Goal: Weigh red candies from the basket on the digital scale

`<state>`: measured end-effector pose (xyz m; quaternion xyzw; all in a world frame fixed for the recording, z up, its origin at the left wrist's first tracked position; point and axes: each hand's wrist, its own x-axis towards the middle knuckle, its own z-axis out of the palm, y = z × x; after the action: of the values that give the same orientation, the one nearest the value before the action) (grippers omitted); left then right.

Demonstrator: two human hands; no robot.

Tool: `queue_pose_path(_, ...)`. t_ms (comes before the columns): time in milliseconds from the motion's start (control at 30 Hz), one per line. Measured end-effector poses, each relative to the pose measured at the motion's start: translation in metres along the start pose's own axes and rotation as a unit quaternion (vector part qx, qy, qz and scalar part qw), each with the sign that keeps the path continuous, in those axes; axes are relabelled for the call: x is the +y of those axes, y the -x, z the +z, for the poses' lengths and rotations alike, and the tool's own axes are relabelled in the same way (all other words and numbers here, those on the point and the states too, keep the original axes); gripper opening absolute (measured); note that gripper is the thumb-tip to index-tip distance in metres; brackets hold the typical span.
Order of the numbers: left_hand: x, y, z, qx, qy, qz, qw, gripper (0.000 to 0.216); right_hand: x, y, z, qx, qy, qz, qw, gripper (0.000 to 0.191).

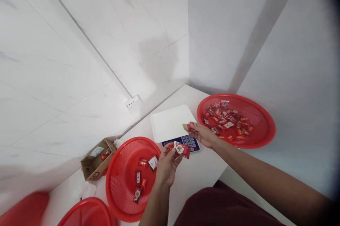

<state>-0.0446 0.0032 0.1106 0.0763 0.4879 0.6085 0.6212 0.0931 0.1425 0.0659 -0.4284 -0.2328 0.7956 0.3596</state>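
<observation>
Both grasping, near scale [170, 121].
Your left hand [167, 165] grips a red packet [183, 150]; your right hand [202, 134] pinches a gold-ended packet [185, 127].

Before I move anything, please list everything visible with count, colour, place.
walls: 2, whitish, background
socket: 1, white, left wall
table: 1, white, centre
scale: 1, white, blue, on table
baskets: 3, red, right, middle, lower left
box: 1, brown, left
packets: many, mostly red, two baskets, box
crumpled pieces: at least 2, whitish, beside box
partial object: 1, red, left edge
clothing: 1, dark red, bottom
left hand: 1, bare, fingers on packet
right hand: 1, bare, holding packet
</observation>
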Motion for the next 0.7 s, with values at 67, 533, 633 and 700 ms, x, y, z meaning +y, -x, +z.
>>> queue_pose_path(67, 0.0, 0.001, 0.0, -0.005, -0.006, 0.009, 1.0, 0.032, -0.004, -0.002, 0.005, -0.003, -0.018, 0.004, 1.0, 0.019)
queue_pose_path(533, -0.01, -0.005, -0.003, 0.032, -0.032, 0.023, 0.999, 0.035, 0.019, 0.054, -0.004, -0.129, 0.247, 0.005, 0.96, 0.025)
queue_pose_path(633, -0.007, -0.004, -0.002, 0.043, -0.008, 0.015, 0.999, 0.035, 0.025, 0.04, -0.024, -0.055, 0.189, 0.039, 0.98, 0.024)
queue_pose_path(700, -0.006, -0.002, -0.002, 0.041, 0.0, 0.008, 0.999, 0.034, 0.032, 0.031, -0.035, -0.02, 0.174, 0.065, 0.982, 0.022)
